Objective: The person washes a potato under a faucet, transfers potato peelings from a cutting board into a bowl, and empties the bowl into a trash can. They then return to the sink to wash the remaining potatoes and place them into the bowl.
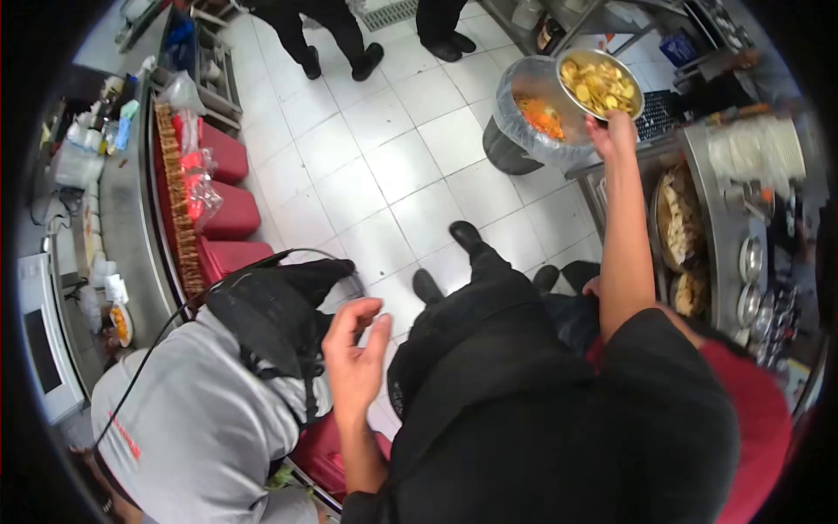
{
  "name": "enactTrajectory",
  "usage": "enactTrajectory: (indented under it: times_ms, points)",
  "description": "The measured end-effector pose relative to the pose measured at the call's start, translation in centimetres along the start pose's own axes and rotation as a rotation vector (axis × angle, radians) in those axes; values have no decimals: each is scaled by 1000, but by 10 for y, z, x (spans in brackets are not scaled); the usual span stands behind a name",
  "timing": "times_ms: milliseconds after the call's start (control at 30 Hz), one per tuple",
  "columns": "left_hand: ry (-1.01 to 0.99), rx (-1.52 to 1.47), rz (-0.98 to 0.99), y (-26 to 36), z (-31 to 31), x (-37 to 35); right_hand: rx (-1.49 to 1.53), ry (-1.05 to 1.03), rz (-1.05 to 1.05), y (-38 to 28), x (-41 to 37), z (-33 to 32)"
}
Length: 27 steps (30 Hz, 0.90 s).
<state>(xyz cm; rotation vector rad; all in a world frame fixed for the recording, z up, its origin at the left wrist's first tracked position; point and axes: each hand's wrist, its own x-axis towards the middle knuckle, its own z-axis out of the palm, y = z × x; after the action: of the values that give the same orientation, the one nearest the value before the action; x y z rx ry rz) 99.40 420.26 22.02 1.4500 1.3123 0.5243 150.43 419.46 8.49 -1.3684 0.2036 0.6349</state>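
Note:
My right hand (pixel 614 135) reaches out at the upper right, its fingers closed on the near rim of a round metal bowl (pixel 641 105). Yellow slices that look like potato (pixel 598 80) lie in the bowl. Just left of the bowl stands a dark bin (pixel 508 150) with a clear plastic liner (pixel 509 98); orange scraps (pixel 543 119) are inside it. The bowl overlaps the bin's right side in view. Close to my body, my left hand (pixel 356 349) is raised with its thumb and curled fingers apart, holding nothing.
A person in a grey shirt (pixel 201 397) stands close on my left, another in red (pixel 755 419) on my right. Red bins (pixel 229 210) line the left counter (pixel 122 218). The right counter holds a pan of pale food (pixel 681 218) and stacked plates (pixel 758 150). People's legs (pixel 336 35) show ahead.

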Motion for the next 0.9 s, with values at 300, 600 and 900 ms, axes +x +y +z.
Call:
enactTrajectory:
  times_ms: [300, 600, 900]
  points:
    - [209, 135, -450, -9, 40, 43, -1742, 279, -363, 71, 190, 2]
    - [199, 212, -670, 7, 60, 88, -1769, 196, -550, 72, 246, 29]
    - [174, 272, -673, 11, 88, 95, -1938, 47, -237, 140, 250, 3]
